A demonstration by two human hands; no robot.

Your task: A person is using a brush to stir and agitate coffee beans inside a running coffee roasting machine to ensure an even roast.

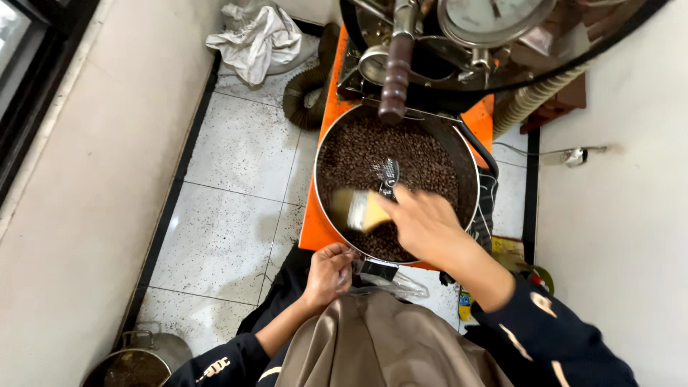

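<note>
wide flat paintbrush with pale bristles and a light wooden handle (356, 209), blurred, held low over the near half of the round metal cooling tray (467, 168), bristles pointing left just above the dark brown roasted coffee beans (373, 154) that fill the tray. right hand (423, 222) clenched around the brush handle, fingers curled over it, forearm in a dark blue sleeve reaching in from lower right. a small metal stirring blade (388, 172) stands out of the beans just behind the brush, near the tray's middle.

left hand (328, 272) at the tray's near rim, fingers folded in and gripping the top of a clear plastic bag (390, 281), which hangs just below the rim under a small dark chute. cannot tell whether the hand also touches the rim itself.

tray sits on an orange machine base (313, 228). above it, the roaster's front: a brown wooden lever handle (394, 79) hanging down over the far rim, a round dial gauge (494, 18) to its right. dark ribbed hose (304, 93) on the floor to the left, beige ribbed hose (534, 97) to the right.

white speckled floor tiles (236, 201); crumpled white sack (258, 39) at the far wall; metal bucket (140, 358) at lower left. tan apron (380, 344) at bottom centre.
</note>
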